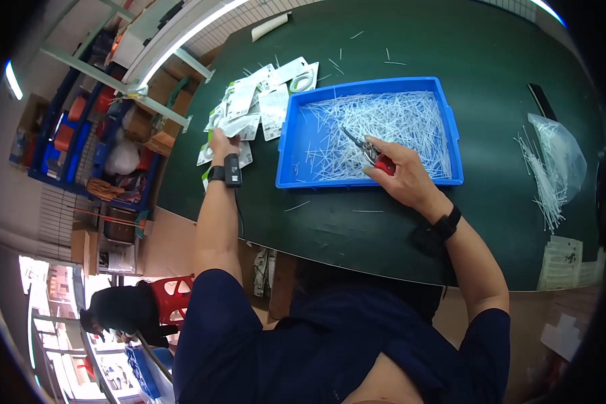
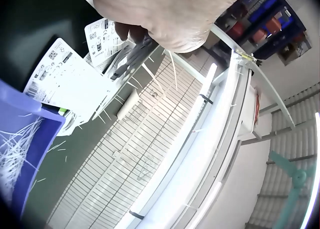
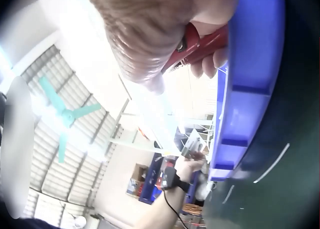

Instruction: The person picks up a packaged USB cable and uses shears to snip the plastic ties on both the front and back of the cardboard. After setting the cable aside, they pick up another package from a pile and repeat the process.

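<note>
My right hand [image 1: 407, 176] grips a pair of red-handled pliers [image 1: 384, 163], their metal nose pointing up and left over the blue tray [image 1: 282, 158]. The right wrist view shows the red handles [image 3: 200, 45] between thumb and fingers. Thin white strips [image 1: 390, 124], like cable ties, lie heaped in the tray. My left hand [image 1: 223, 145] is left of the tray, holding a white carded package [image 1: 241, 125] at the near side of a loose pile. Similar packages [image 1: 274, 108] overlap there, some with green print and a coiled white cord. In the left wrist view, my fingers are partly hidden behind the palm.
At the right of the green table [image 1: 357, 242] lies a clear plastic bag [image 1: 562, 158] with more white strips [image 1: 544, 188]. A dark flat bar [image 1: 541, 101] is behind it. Loose strips are scattered around the tray. Shelves [image 1: 124, 175] and a red chair [image 1: 172, 296] stand left.
</note>
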`<state>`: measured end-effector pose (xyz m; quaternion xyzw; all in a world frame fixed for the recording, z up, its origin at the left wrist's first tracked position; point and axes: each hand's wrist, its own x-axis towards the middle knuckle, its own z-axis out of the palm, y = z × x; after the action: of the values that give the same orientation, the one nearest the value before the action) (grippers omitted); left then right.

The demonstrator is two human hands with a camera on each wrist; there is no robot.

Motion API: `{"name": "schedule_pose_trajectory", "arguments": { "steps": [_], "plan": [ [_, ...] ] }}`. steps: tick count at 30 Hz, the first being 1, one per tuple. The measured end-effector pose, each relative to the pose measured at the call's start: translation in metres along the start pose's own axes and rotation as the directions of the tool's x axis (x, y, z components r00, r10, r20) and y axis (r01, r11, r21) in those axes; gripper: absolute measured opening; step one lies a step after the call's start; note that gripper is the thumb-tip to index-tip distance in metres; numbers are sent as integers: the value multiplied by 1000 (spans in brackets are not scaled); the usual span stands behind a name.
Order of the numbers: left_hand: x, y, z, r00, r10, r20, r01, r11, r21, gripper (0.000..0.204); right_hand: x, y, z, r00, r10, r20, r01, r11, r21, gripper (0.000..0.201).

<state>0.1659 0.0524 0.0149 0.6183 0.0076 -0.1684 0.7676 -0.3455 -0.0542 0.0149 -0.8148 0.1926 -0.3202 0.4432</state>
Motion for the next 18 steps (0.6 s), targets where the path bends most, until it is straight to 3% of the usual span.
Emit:
{"name": "schedule_pose_trajectory", "arguments": {
  "steps": [1, 4, 5, 7, 8, 10, 14, 17, 18],
  "plan": [
    [1, 0, -5, 997, 30, 73, -23, 995, -96, 34, 1, -1, -4, 997, 75, -2, -74, 989, 131, 64],
    [-8, -4, -19, 952, 142, 270, -75, 967, -244, 33, 8, -2, -18, 984, 176, 33, -179, 964, 199, 61],
    [-31, -4, -14, 954, 117, 277, -46, 967, -249, 33, 8, -2, -20, 975, 216, 51, -222, 943, 248, 60],
    [-94, 12, 7, 877, 161, 453, -14, 950, -311, 39, 7, -6, -25, 972, 226, 62, -234, 955, 182, 59],
    [-120, 16, 18, 876, 146, 460, 7, 950, -313, 39, 8, -8, -27, 973, 220, 75, -229, 963, 139, 59],
    [-166, 13, 39, 836, 109, 538, -43, 990, -134, 45, 10, -11, -31, 969, 231, 84, -238, 967, 87, 59],
    [-215, -8, 71, 743, -18, 669, 19, 1000, 6, 43, 8, -13, -34, 962, 272, -9, -272, 961, -42, 61],
    [-237, -16, 89, 637, -169, 753, 171, 982, 76, 42, 2, -18, -30, 994, 81, -74, -99, 954, -285, 63],
    [-242, -19, 90, 625, -191, 757, 192, 977, 88, 42, -2, -22, -29, 991, 105, -80, -124, 949, -291, 63]
  ]
}}
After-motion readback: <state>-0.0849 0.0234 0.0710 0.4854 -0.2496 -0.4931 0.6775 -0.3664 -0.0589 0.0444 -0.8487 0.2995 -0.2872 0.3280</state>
